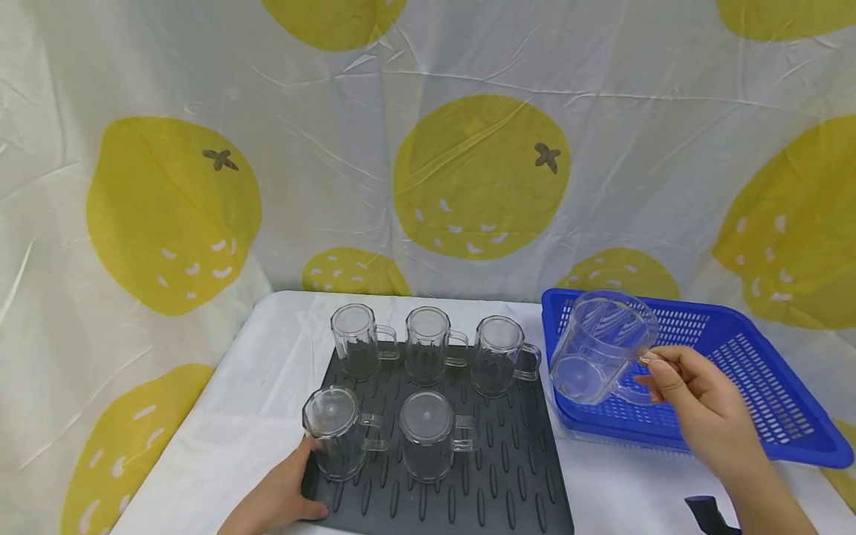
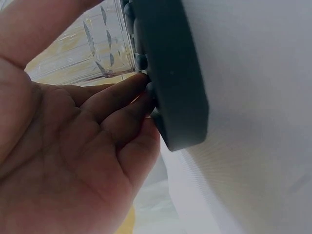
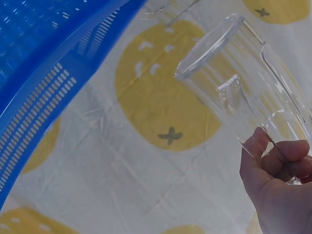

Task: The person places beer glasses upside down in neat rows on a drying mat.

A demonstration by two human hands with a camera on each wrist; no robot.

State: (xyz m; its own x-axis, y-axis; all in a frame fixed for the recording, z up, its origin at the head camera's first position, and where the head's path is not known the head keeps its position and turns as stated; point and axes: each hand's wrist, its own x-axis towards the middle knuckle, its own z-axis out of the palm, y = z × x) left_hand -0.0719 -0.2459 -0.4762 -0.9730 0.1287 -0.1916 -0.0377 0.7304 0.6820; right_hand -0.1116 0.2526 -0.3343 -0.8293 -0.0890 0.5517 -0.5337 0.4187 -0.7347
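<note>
My right hand (image 1: 702, 401) grips the handle of a clear glass mug (image 1: 598, 349), which is tilted over the left part of a blue basket (image 1: 796, 438). In the right wrist view, the fingers (image 3: 287, 151) curl around that handle. Near the front left corner of a dark ridged mat (image 1: 495, 490), my left hand (image 1: 284, 483) touches the edge, its fingertips (image 2: 139, 80) close beside a mug. Two clear mugs stand in the mat's front row, the left one (image 1: 337, 435) and the right one (image 1: 426, 438). Three more mugs (image 1: 428, 345) line the back row, handles pointing right.
The white-covered table (image 1: 221, 416) extends left of the mat. Behind it hangs a white cloth (image 1: 321, 171) with yellow fruit prints. A small black object (image 1: 709, 513) lies near the right forearm.
</note>
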